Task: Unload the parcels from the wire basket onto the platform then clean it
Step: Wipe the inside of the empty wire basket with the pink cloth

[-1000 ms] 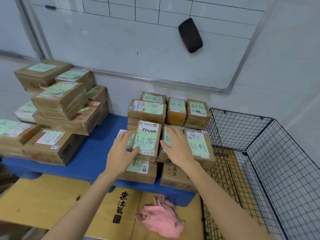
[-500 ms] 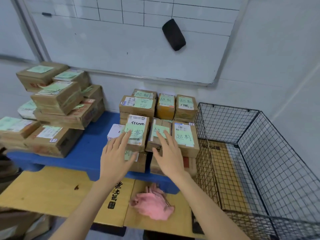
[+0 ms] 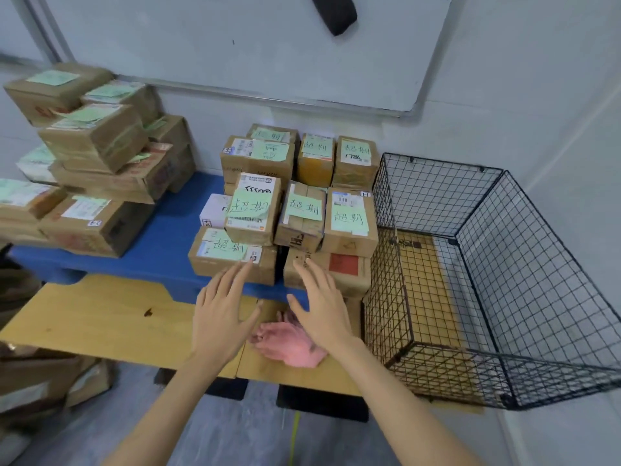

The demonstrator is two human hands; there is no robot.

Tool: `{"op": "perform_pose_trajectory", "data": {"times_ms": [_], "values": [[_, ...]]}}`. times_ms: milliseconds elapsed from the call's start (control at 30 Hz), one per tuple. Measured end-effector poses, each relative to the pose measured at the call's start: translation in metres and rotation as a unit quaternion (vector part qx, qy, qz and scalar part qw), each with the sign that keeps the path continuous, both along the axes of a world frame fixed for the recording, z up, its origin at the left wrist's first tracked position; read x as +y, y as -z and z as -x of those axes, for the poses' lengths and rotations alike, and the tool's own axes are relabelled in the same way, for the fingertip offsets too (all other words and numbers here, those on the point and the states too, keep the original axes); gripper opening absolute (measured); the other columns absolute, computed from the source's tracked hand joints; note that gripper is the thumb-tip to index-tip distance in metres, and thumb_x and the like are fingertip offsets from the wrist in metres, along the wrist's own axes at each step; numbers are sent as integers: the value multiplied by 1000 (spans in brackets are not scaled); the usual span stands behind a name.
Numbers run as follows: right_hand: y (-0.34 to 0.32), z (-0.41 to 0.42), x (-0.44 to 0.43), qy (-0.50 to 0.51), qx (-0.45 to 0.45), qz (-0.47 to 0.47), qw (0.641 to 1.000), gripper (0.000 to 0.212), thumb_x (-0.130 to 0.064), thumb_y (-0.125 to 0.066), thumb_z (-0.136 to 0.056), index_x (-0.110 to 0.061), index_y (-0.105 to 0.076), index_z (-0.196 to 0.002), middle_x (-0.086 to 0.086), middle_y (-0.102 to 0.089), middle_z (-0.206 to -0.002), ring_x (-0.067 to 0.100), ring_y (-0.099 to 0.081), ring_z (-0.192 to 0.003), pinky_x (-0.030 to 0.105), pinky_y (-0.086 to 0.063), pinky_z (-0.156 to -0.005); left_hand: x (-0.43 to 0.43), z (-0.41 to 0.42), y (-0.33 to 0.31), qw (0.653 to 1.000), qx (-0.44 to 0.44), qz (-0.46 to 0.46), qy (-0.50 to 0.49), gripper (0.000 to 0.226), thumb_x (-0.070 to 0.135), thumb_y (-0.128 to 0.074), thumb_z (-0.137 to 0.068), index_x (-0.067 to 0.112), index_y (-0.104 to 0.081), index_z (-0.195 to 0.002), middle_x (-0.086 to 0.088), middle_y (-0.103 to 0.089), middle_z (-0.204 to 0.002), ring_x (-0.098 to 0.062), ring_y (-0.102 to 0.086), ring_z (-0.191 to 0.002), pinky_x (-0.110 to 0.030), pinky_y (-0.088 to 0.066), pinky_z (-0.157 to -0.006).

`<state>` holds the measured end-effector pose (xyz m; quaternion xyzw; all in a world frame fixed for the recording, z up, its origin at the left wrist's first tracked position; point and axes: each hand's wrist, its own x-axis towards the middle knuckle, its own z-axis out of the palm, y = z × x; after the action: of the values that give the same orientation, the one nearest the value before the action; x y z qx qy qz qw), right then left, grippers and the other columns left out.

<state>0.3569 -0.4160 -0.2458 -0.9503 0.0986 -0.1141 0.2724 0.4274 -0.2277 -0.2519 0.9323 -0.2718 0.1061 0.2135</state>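
Several brown parcels point(image 3: 299, 210) with green notes are stacked on the blue platform point(image 3: 161, 237), right beside the black wire basket point(image 3: 504, 264). The basket holds nothing; only its cardboard floor shows. A pink cloth point(image 3: 289, 344) lies crumpled on the yellow board in front of the stack. My left hand point(image 3: 221, 314) and my right hand point(image 3: 322, 307) hover with fingers straight just in front of the lowest parcels, above the cloth. Neither hand holds anything.
A second pile of larger parcels point(image 3: 97, 163) fills the platform's left end. The yellow board point(image 3: 100, 321) lies below the platform. A whiteboard point(image 3: 252, 45) with a black eraser point(image 3: 334, 11) hangs on the wall. More boxes point(image 3: 43, 381) sit at the lower left.
Both hands have come off the top parcels and drawn back toward me and down, now hovering over the pink cloth. The parcels stay stacked where they were.
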Motion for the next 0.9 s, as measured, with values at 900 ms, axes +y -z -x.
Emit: {"op": "perform_pose_trajectory", "data": {"times_ms": [900], "values": [[164, -6, 18, 34, 207, 16, 978, 72, -45, -65, -90, -26, -34, -152, -1, -33, -158, 24, -29, -146, 43, -26, -118, 44, 26, 124, 982, 167, -83, -14, 72, 54, -42, -82, 20, -45, -146, -5, -46, -150, -31, -40, -137, -47, -36, -106]]}}
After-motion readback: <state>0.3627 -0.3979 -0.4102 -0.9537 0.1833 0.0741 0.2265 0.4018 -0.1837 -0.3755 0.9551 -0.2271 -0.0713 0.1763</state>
